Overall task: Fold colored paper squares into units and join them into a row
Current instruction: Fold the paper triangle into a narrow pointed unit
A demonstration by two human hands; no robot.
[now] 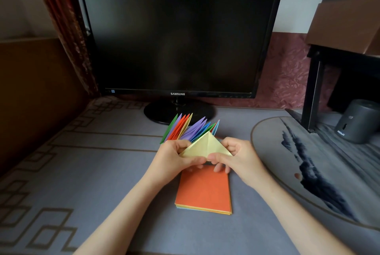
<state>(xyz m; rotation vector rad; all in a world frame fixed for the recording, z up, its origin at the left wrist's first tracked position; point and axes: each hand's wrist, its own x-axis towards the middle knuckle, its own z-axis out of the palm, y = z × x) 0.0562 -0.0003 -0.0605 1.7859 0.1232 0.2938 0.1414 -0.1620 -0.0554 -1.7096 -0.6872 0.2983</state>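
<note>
Forearms [123,213] cropped, left hand [174,159] and right hand [236,158] pinch yellow unit [207,145], orange stack [203,191] part-hidden

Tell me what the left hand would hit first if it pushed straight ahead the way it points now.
Most likely the row of joined colored units, which stands just beyond the left hand as it pinches the yellow folded paper. Depth is unclear; the monitor base lies farther behind.

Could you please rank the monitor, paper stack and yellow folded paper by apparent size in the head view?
1. monitor
2. paper stack
3. yellow folded paper, though these last two look fairly close.
</note>
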